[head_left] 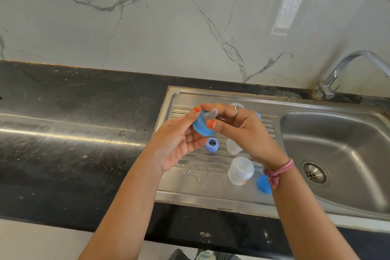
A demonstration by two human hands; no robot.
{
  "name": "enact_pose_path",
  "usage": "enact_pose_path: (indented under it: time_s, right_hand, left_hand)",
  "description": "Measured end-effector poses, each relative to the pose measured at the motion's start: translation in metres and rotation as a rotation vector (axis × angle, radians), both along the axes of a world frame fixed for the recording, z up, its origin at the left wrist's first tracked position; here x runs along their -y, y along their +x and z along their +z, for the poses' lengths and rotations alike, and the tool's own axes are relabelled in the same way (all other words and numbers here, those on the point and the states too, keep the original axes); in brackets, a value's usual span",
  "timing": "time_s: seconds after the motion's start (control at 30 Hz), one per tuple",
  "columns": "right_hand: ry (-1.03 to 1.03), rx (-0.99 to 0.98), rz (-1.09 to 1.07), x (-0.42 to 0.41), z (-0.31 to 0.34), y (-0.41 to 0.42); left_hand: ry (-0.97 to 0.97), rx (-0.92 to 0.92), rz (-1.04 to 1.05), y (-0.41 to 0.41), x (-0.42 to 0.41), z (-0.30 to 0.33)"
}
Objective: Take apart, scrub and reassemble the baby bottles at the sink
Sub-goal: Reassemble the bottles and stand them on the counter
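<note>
Both hands are up over the ribbed draining board (211,167) of the steel sink, working one piece. The left hand (179,141) pinches the rim of a blue collar ring (200,126), thumb on top, fingers curled beneath, tilting it so its opening faces the other hand. The right hand (242,131) has finger and thumb closed on the clear silicone teat (212,114) that pokes through that ring; whether the teat is going in or coming out I can't say.

Below, towards the board's middle, a second blue ring (211,144) lies flat beside a clear bottle (233,145). Nearer the front edge, another clear bottle (240,170) stands mouth-down, likely to drain. A blue cap (263,183) sits at the board's right front, by the basin (337,154). The tap (346,69) shows no water running.
</note>
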State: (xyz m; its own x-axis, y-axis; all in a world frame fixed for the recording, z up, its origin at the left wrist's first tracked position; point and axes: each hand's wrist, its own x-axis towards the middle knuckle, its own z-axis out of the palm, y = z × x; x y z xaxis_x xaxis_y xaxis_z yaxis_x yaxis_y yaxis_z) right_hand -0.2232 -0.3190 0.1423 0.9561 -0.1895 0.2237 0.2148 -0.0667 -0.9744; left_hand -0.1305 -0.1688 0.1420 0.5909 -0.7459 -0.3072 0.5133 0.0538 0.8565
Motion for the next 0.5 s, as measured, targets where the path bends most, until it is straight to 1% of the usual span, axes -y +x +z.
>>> enact_pose_path:
  time_s: [0.07, 0.1, 0.13, 0.2, 0.27, 0.3, 0.37, 0.47, 0.5]
  right_hand:
    - [-0.044, 0.007, 0.064, 0.003, 0.002, -0.003]
    - [-0.066, 0.022, 0.038, 0.002, 0.002, -0.003]
    - [-0.069, 0.039, -0.017, -0.001, 0.002, -0.001]
    - [0.009, 0.062, -0.181, -0.007, 0.001, 0.002]
    - [0.052, 0.077, -0.302, -0.01, 0.0, 0.005]
    - [0.03, 0.078, -0.322, -0.011, 0.0, 0.006]
    - [-0.044, 0.076, -0.302, -0.011, 0.002, 0.006]
    - [-0.209, 0.055, -0.228, -0.003, 0.006, 0.004]
    - [-0.23, 0.057, -0.196, -0.001, 0.008, 0.003]
  left_hand:
    - [-0.003, -0.024, -0.065, 0.002, -0.002, 0.002]
    - [-0.028, -0.031, -0.085, 0.002, -0.002, 0.004]
    - [-0.066, -0.036, -0.098, 0.002, -0.001, 0.004]
    - [-0.134, -0.03, -0.109, 0.001, 0.0, 0.004]
    - [-0.116, 0.034, -0.103, -0.004, 0.003, 0.003]
    - [-0.097, 0.065, -0.091, -0.006, 0.005, 0.002]
    - [-0.101, 0.087, -0.062, -0.009, 0.007, -0.001]
    - [-0.15, 0.069, -0.027, -0.009, 0.006, -0.005]
    - [-0.159, 0.06, -0.026, -0.008, 0.005, -0.005]
